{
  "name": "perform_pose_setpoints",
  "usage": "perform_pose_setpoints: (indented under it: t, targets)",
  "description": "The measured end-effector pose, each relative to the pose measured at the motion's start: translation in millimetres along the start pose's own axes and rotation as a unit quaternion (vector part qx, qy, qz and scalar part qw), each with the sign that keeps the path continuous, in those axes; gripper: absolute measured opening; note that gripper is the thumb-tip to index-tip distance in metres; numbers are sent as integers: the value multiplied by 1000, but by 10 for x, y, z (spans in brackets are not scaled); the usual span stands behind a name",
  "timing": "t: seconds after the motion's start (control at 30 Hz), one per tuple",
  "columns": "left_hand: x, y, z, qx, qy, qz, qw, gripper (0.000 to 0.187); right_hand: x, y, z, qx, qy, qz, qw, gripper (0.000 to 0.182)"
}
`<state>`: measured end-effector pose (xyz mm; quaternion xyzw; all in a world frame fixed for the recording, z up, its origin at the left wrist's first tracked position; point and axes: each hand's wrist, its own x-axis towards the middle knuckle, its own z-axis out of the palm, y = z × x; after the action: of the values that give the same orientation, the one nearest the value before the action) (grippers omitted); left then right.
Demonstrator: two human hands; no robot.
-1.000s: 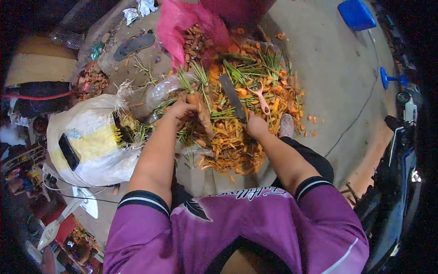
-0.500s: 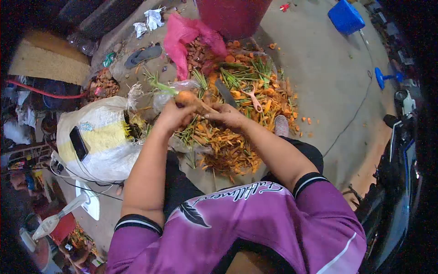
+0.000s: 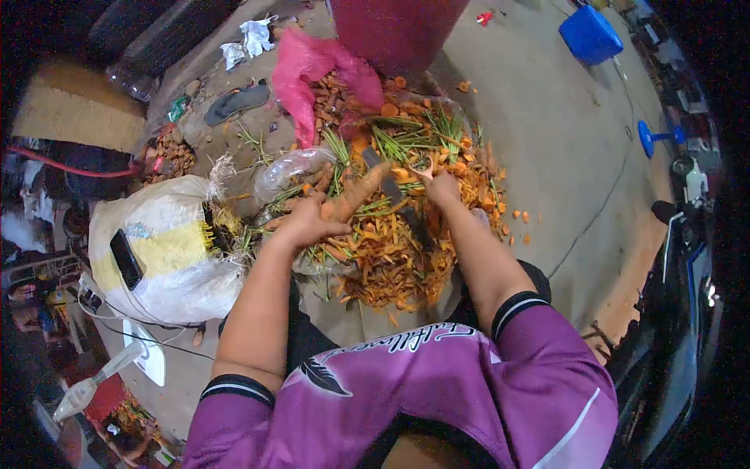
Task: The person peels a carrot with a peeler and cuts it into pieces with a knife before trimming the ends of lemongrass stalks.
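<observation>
My left hand [image 3: 306, 225] grips the lower end of a large, forked-looking carrot [image 3: 358, 194], its thumb stretched to the right. In my right hand [image 3: 442, 187] is a pinkish vegetable peeler [image 3: 423, 167], its head pointing up and left, apart from the carrot. Beneath both hands spreads a heap of orange peelings [image 3: 402, 270], mixed with green carrot tops [image 3: 397, 139]. A dark, broad knife blade [image 3: 393, 190] lies across the heap, partly behind the carrot. More unpeeled carrots [image 3: 319, 181] sit just beyond my left hand, beside clear plastic [image 3: 287, 173].
At the left a white and yellow sack [image 3: 180, 262] bears a phone [image 3: 126, 258]. Beyond the heap are a pink mesh bag [image 3: 301, 66] and a big dark red tub [image 3: 394, 35]. A grey slipper [image 3: 237, 104] lies far left; a motorcycle [image 3: 691, 203] stands at right.
My right hand has left the carrot, moved right and picked up the peeler from the heap. The carrot in my left hand has turned, and its green top no longer shows.
</observation>
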<state>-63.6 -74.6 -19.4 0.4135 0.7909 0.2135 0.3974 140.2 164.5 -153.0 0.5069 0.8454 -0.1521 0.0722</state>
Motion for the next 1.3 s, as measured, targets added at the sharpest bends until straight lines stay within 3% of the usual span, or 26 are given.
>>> perform_pose_setpoints:
  t: [0.07,0.13,0.2,0.3,0.4,0.5,0.53,0.63,0.67,0.77,0.8,0.9,0.93,1.07,1.17,1.2,1.3]
  targets:
    - [44,-29,-32,-102,31,58,993,63,-60,297,499,-31,-14,-6,999,48]
    - [8,231,-236,-295,-56,40,953,57,-133,303,537,-35,-31,22,999,43]
    - [-92,402,-345,-439,-53,21,897,44,-276,107,160,-11,-53,83,995,37]
    - [-151,469,-424,-561,-65,-42,824,45,-272,-81,-494,37,-32,64,997,30]
    - [-315,594,-474,-609,-36,-26,792,48,-300,-245,-1033,55,84,-44,994,25]
    - [-460,671,-494,-660,-51,-17,749,50,-403,-343,-1497,241,54,-52,968,23]
    - [-499,695,-486,-679,-63,-11,732,51,-549,-423,-1728,401,-13,-40,915,21]
    - [-655,858,-470,-658,-66,16,750,55,-857,-544,-2177,560,-18,-103,822,19]
    - [-655,835,-431,-658,-66,8,750,61,-901,-537,-2268,590,-59,-91,800,23]
    - [-600,822,-249,-597,-1,-5,802,67,-1015,-595,-2352,663,-74,-104,738,21]
    - [-552,760,-215,-575,-36,-27,817,73,-1025,-590,-2335,654,-75,-108,745,20]
    - [-466,818,-96,-570,-35,24,820,78,-1025,-636,-2294,661,-122,-129,729,19]
    - [-489,912,-152,-555,-37,-6,831,78,-1024,-680,-2296,652,-137,-126,735,19]
    - [-367,879,-134,-530,-78,28,844,76,-938,-767,-2160,680,-182,-137,697,16]
    - [-276,823,-121,-544,-95,33,833,72,-856,-860,-1929,759,-186,-129,611,15]
    - [-261,814,-120,-545,-105,26,832,71,-816,-845,-1884,734,-185,-124,641,22]
    - [-228,815,-132,-545,-122,20,829,69,-751,-887,-1926,754,-150,-127,627,29]
